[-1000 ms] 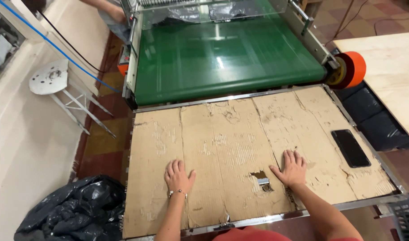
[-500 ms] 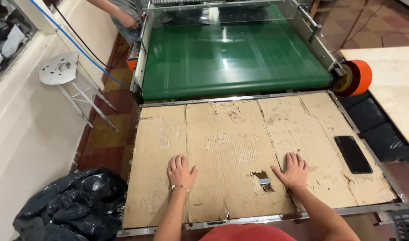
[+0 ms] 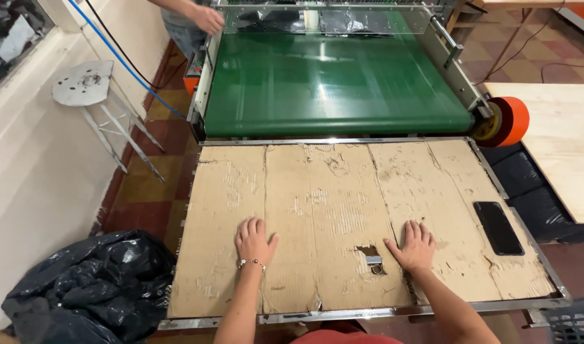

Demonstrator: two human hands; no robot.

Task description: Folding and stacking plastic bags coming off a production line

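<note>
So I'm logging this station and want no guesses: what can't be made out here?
- Head view: the co-worker's hand shows, the body cut by the top edge.
- What fills the black bag: opaque plastic hides it.
- The metal piece in the cardboard hole: too small to identify.

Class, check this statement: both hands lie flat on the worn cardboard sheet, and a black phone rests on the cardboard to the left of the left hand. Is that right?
Not quite. The head view shows the black phone on the cardboard sheet to the right of the right hand, near the right edge, not beside the left hand. Both hands do lie flat on the worn cardboard.
</note>
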